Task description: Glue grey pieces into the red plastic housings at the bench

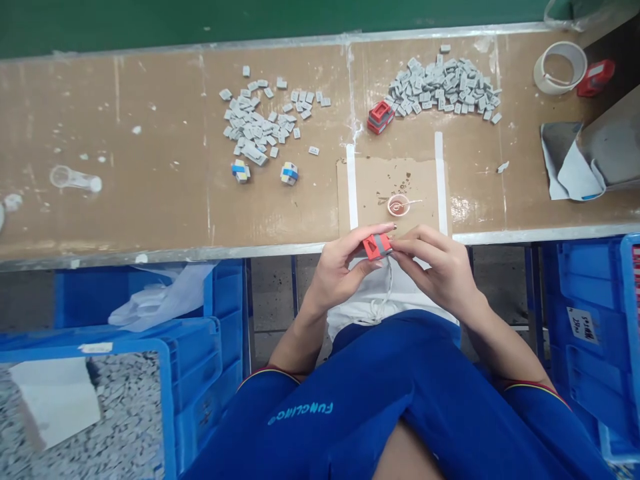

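Note:
My left hand [341, 267] is closed round a small red toy piece with a grey band [377, 247], holding it just in front of the table edge. The fingertips of my right hand [436, 262] are pinched together against the right end of that piece. Whatever lies between those fingertips is hidden. A small cup with reddish-brown contents and a thin pale stick [399, 205] stands just beyond my hands, on a cardboard sheet [367, 183]. Farther back, another red and grey toy piece [381, 118] sits beside a heap of small grey pieces [443, 87].
Another scatter of grey pieces [257, 120] lies left of centre, near two white, blue and yellow toy pieces [289, 174]. A tape roll [560, 68] is at the far right. A clear plastic cup [75, 179] lies at left. Blue crates [193, 360] flank me below the table.

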Demonstrator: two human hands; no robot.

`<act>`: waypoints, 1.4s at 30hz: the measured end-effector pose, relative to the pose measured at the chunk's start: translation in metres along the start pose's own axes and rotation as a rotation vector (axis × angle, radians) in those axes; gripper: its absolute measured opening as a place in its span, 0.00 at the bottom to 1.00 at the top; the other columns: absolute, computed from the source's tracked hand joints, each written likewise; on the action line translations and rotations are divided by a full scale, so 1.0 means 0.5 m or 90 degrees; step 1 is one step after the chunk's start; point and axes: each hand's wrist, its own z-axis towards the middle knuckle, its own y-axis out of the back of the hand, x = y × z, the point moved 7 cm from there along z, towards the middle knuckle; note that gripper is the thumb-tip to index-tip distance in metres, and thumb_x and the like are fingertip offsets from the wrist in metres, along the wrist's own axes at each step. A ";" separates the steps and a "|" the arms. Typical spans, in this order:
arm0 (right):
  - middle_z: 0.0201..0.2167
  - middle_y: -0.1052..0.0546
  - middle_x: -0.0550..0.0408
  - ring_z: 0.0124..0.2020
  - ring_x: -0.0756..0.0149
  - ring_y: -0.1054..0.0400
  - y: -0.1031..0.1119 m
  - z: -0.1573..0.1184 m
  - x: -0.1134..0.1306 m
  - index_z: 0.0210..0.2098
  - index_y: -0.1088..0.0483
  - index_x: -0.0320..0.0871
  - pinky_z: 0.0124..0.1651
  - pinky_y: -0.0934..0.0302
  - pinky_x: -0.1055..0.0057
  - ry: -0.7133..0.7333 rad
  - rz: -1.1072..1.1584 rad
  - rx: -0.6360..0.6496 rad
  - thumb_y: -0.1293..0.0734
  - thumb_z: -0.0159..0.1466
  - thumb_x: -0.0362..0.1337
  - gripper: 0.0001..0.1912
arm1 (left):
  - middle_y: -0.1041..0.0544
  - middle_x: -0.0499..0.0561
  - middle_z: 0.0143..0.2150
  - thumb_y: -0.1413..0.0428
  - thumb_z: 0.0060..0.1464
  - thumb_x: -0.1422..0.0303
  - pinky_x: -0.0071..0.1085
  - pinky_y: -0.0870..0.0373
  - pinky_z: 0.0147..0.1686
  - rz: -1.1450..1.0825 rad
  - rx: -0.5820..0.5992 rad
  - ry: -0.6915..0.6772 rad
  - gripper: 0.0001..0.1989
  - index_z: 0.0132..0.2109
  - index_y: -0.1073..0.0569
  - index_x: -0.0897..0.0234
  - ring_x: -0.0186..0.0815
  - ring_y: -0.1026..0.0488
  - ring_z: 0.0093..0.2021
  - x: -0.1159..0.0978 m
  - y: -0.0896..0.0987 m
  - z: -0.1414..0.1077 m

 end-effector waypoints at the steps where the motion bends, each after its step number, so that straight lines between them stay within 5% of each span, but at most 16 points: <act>1: 0.37 0.20 0.54 0.36 0.66 0.24 -0.001 0.002 0.002 0.46 0.22 0.47 0.36 0.30 0.69 0.013 -0.015 0.001 0.32 0.73 0.30 0.08 | 0.17 0.56 0.61 0.36 0.65 0.68 0.34 0.19 0.58 0.004 -0.001 -0.010 0.23 0.65 0.24 0.58 0.42 0.17 0.57 0.000 0.001 0.002; 10: 0.29 0.26 0.56 0.29 0.69 0.33 -0.018 0.007 0.000 0.35 0.27 0.43 0.31 0.39 0.73 0.059 -0.076 0.002 0.33 0.70 0.27 0.08 | 0.18 0.58 0.62 0.37 0.66 0.67 0.33 0.18 0.56 0.013 0.022 -0.038 0.20 0.63 0.23 0.58 0.43 0.17 0.59 0.012 0.001 0.009; 19: 0.37 0.20 0.51 0.36 0.65 0.26 -0.012 0.000 0.029 0.45 0.26 0.42 0.37 0.32 0.70 0.060 -0.020 -0.021 0.33 0.72 0.28 0.05 | 0.20 0.56 0.65 0.38 0.67 0.67 0.38 0.19 0.60 -0.025 0.033 -0.069 0.23 0.67 0.26 0.54 0.44 0.19 0.62 -0.007 0.008 0.002; 31: 0.29 0.24 0.55 0.29 0.68 0.30 -0.018 -0.009 0.018 0.37 0.27 0.43 0.31 0.36 0.72 0.035 0.023 -0.024 0.32 0.71 0.28 0.06 | 0.19 0.55 0.63 0.37 0.65 0.71 0.39 0.21 0.63 0.035 0.068 -0.120 0.23 0.65 0.24 0.54 0.44 0.20 0.63 -0.018 0.008 0.002; 42: 0.34 0.19 0.51 0.33 0.66 0.27 -0.026 0.002 0.035 0.40 0.28 0.42 0.37 0.32 0.70 0.072 -0.065 0.001 0.33 0.70 0.26 0.05 | 0.17 0.56 0.62 0.35 0.64 0.68 0.34 0.19 0.59 0.048 0.053 -0.083 0.24 0.65 0.25 0.56 0.42 0.18 0.60 -0.016 0.022 0.001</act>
